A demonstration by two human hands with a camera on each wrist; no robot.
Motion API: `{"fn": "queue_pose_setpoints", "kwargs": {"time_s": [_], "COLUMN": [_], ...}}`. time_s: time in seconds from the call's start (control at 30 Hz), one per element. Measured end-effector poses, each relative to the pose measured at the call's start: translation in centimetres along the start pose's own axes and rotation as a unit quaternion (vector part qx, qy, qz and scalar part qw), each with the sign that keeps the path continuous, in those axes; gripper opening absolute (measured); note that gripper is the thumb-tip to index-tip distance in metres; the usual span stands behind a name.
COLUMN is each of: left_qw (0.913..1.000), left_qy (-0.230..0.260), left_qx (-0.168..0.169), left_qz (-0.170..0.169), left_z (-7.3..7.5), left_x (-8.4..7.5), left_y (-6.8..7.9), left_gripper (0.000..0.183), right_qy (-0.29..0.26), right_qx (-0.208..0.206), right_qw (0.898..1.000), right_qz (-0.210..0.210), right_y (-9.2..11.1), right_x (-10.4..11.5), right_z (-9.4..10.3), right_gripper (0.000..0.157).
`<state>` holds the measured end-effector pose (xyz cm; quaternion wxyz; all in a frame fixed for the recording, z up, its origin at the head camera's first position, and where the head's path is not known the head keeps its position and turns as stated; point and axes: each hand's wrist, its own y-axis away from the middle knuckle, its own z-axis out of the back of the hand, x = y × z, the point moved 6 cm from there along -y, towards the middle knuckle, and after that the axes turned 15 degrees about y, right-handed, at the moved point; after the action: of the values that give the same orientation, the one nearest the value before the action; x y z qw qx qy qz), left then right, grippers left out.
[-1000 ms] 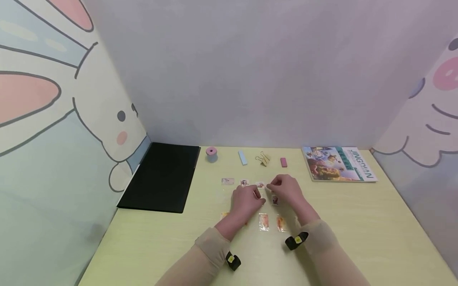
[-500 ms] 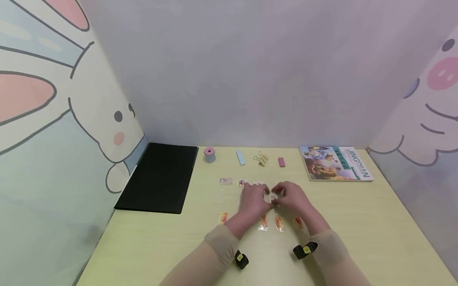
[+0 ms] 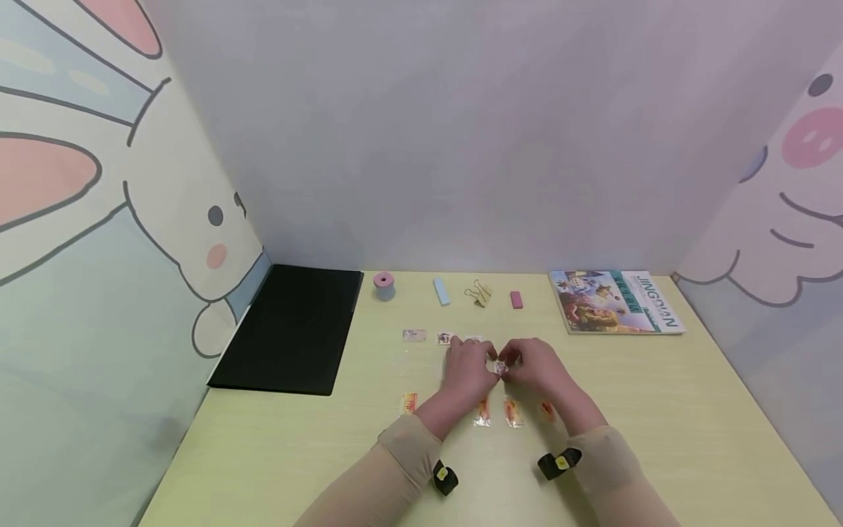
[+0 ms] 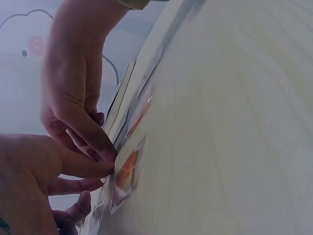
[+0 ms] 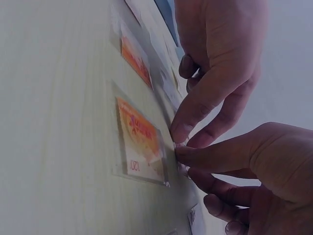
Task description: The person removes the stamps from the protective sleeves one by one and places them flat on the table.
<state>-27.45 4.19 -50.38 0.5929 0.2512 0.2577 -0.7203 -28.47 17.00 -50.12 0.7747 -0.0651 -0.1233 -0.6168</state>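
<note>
Both hands meet over a small pale stamp with a dark print [image 3: 500, 368] on the table. My left hand [image 3: 466, 369] holds its left side between thumb and index finger. From the right, my right hand [image 3: 536, 364] pinches the opposite side, and the fingertips of both hands nearly meet. Nearer the person, orange stamps [image 3: 514, 412] in clear sleeves lie in a row; in the right wrist view one orange stamp [image 5: 141, 139] sits just beside the fingertips. Beyond the hands runs a row of pale stamps [image 3: 414, 335], partly covered by the left hand.
At the back stand a pink-and-blue spool [image 3: 384, 286], a light blue strip [image 3: 441, 291], gold binder clips [image 3: 481, 294] and a small pink block [image 3: 516, 300]. A black folder [image 3: 286, 329] lies left, an illustrated book [image 3: 615, 302] right. Walls border the table.
My right hand has come down from the far row to the pale stamp, and my left hand has shifted right to meet it. Over the last half second the hands barely move.
</note>
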Motion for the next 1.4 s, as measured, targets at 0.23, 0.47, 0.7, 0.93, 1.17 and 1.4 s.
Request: {"fn": "queue_pose_setpoints", "kwargs": {"time_s": [0.23,0.47,0.7,0.93,1.17,1.4], "left_qw": [1.0000,0.9998,0.9952,0.9425,0.9126,0.8970], "left_qy": [-0.005,-0.003,0.090,0.334,0.409,0.442], "left_qx": [-0.001,0.004,-0.025,-0.010,-0.011,0.003], "left_qz": [-0.008,-0.019,-0.032,-0.009,0.008,0.003], "left_z": [0.0,0.2,0.6,1.4,2.1,2.4], "left_x": [0.0,-0.4,0.2,1.0,1.6,1.6], "left_y": [-0.1,0.2,0.1,-0.3,-0.4,-0.1], "left_gripper": [0.022,0.017,0.015,0.013,0.005,0.005], "right_qy": [0.047,0.061,-0.082,-0.261,-0.397,-0.512], "right_qx": [-0.033,-0.047,-0.003,-0.015,0.010,0.054], "right_qw": [0.998,0.995,0.996,0.965,0.918,0.855], "right_qz": [0.030,0.069,0.025,0.032,0.021,0.056], "right_y": [0.1,0.3,0.5,0.5,0.6,0.5], "right_x": [0.6,1.1,0.2,-0.2,-0.5,-0.1], "right_z": [0.5,0.6,0.4,1.0,1.0,0.5], "right_gripper": [0.017,0.014,0.013,0.024,0.034,0.033]}}
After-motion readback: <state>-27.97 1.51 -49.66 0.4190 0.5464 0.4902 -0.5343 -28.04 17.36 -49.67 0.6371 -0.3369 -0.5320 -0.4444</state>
